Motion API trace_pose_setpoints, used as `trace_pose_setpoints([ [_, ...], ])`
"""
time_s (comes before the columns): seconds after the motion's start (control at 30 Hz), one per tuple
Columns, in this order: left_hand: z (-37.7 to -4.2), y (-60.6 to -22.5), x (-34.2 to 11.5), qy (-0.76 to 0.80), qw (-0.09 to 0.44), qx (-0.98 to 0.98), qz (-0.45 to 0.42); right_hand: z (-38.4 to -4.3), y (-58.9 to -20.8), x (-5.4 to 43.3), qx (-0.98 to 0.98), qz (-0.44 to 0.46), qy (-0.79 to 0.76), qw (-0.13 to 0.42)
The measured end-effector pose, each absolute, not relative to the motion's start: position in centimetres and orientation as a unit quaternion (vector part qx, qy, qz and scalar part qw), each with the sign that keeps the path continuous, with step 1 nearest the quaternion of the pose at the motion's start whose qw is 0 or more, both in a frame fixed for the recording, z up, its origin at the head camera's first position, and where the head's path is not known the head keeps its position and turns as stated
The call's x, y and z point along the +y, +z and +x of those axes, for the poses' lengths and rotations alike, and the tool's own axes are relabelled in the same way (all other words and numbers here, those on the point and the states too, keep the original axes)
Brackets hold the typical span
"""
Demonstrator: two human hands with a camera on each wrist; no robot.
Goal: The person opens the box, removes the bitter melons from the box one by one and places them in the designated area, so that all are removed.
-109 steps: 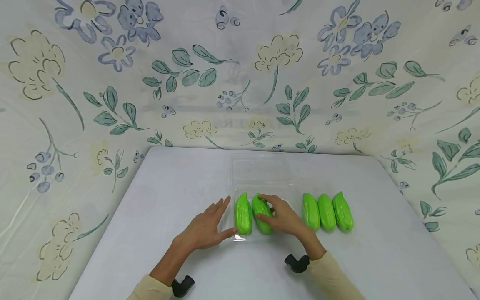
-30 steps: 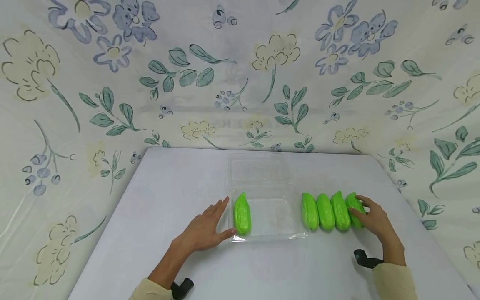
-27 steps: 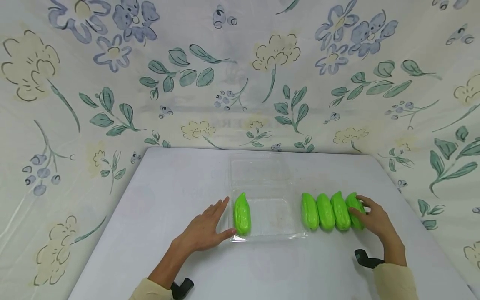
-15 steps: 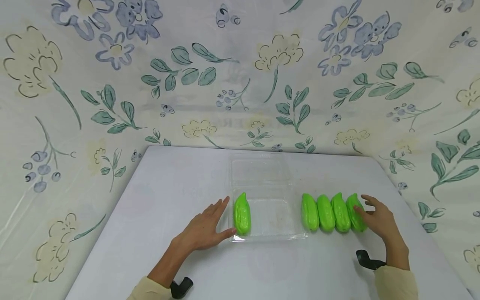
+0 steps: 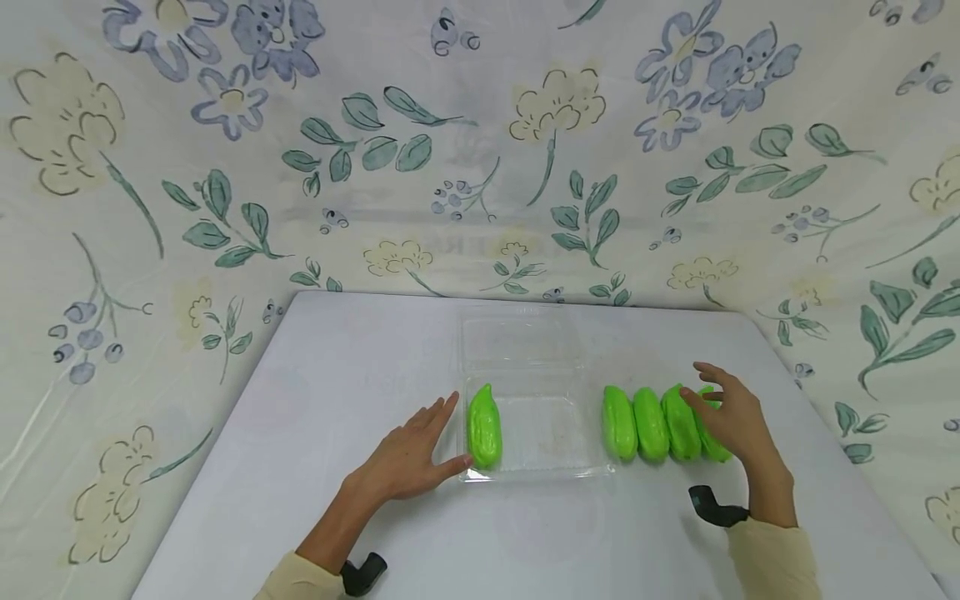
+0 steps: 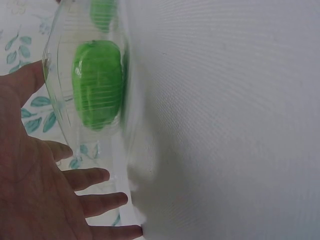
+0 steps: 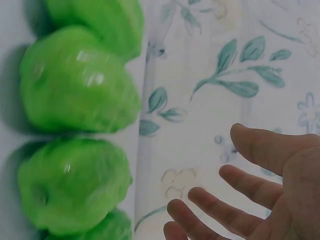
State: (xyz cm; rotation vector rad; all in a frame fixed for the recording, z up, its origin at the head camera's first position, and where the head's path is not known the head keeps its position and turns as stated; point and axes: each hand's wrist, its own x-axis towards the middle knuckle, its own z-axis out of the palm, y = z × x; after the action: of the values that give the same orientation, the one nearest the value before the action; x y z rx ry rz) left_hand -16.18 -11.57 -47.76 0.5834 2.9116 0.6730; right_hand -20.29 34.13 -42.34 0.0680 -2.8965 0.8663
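Observation:
A clear plastic clamshell box (image 5: 551, 437) lies with its lid (image 5: 521, 342) folded back. One glossy bright green bitter melon (image 5: 485, 429) rests along the box's left side. My left hand (image 5: 405, 458) stands at that side, fingers straight, thumb at the rim; the left wrist view shows its palm (image 6: 30, 185) by the box wall. To the right of the box several more melons (image 5: 652, 425) lie side by side on the table. Over the right end of that row hovers my right hand (image 5: 731, 417), fingers spread, holding nothing. It partly hides the last melon (image 5: 712, 446).
The white table (image 5: 360, 358) carries everything. Behind it hangs a flower-printed cloth (image 5: 480, 167), which also shows at the sides. A black camera mount (image 5: 365, 575) sits at the left wrist, another mount (image 5: 716, 507) at the right.
The right hand took a bitter melon from the box to the right end of the row. It let go, then rose and moved slightly left. The left hand stayed put.

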Motion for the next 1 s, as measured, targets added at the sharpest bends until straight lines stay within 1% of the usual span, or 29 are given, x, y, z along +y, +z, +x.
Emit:
trace_pose_setpoints([
  [0.2, -16.4, -47.6, -11.6, 0.217, 0.05, 0.956, 0.189, -20.8, -41.3, 31.2, -0.947, 0.059, 0.31, 0.064],
  [0.43, -16.4, -47.6, -11.5, 0.213, 0.054, 0.957, 0.189, -21.5, -40.6, 27.7, -0.934, 0.098, 0.34, 0.055],
  [0.6, -16.3, -47.5, -11.4, 0.222, 0.053, 0.955, 0.187, -21.7, -40.9, 25.4, -0.92, 0.131, 0.366, 0.043],
  [0.87, -16.1, -47.6, -11.5, 0.229, 0.049, 0.954, 0.189, -21.8, -42.3, 21.4, -0.907, 0.188, 0.375, 0.044],
  [1.0, -16.0, -47.6, -11.4, 0.231, 0.046, 0.954, 0.187, -21.6, -43.0, 19.2, -0.902, 0.212, 0.376, 0.019],
])
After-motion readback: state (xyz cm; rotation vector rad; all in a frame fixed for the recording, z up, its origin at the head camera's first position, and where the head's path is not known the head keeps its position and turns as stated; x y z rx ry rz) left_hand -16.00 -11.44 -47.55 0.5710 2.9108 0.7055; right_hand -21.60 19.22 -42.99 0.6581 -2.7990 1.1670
